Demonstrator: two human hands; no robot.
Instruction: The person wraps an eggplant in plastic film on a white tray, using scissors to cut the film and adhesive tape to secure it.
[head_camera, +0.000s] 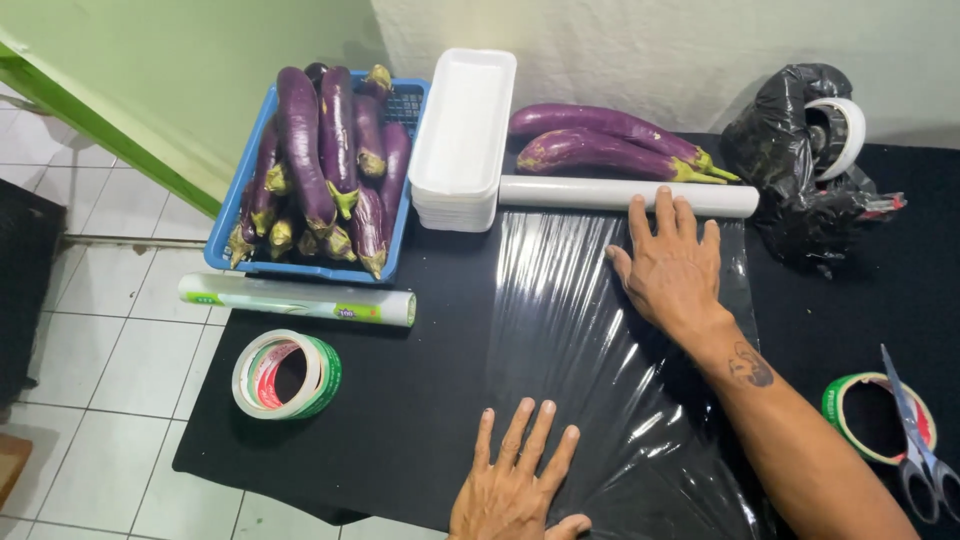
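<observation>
A sheet of clear plastic wrap (570, 330) lies spread over the black table (400, 420), still joined to its white roll (570, 192) at the far end. My right hand (668, 262) lies flat on the wrap, fingers apart, fingertips touching the roll. My left hand (515, 480) presses flat on the near left edge of the sheet with fingers spread. Neither hand holds anything. Two loose purple eggplants (600, 140) lie just behind the roll.
A blue basket (240, 195) full of eggplants stands at the back left, a stack of white foam trays (462, 140) beside it. Another wrap roll (300, 298) and a tape roll (286, 374) lie left. A black bag (790, 160), tape (845, 400) and scissors (915, 440) are right.
</observation>
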